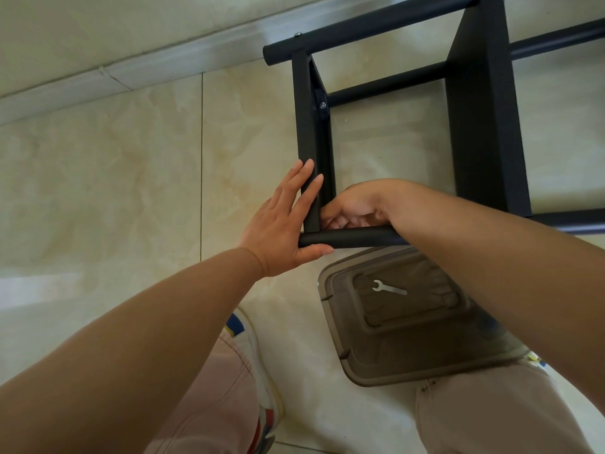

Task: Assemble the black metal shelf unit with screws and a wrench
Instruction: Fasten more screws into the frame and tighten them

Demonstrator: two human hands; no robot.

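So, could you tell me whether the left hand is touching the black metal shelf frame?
Touching: the head view shows the left hand flat against the black metal shelf frame, its thumb under the round tube.

Matt black metal shelf frame, glossy floor tiles

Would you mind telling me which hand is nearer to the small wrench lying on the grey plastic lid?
Right. The right hand works at the frame corner directly above the wrench; the left hand presses the frame's outer side, farther left.
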